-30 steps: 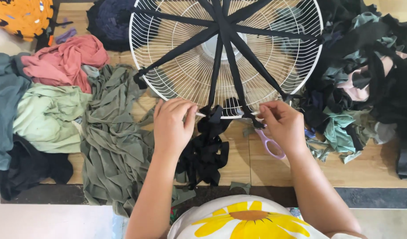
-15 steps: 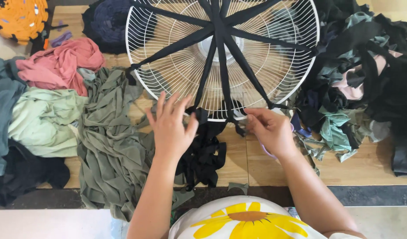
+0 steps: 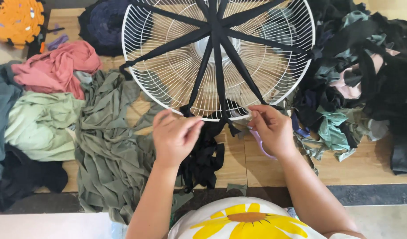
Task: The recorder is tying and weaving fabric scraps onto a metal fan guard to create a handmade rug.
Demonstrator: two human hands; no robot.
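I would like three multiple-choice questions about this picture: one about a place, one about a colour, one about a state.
1. Where is the pink crumpled cloth?
A. left of the white round wire fan guard
B. on the guard
C. under the right hand

2. What colour are the fabric strips stretched across the guard?
A. orange
B. black
C. white

3. What is the state of the left hand?
A. clenched in a fist
B. flat on the floor
C. fingers loosely spread, at the guard's near rim

Answers: 1 A, the cloth lies among the piles to the guard's left. 2 B, the strips cross at the hub and are black. 3 C, its fingers are apart beside the rim; the right hand pinches at the rim.
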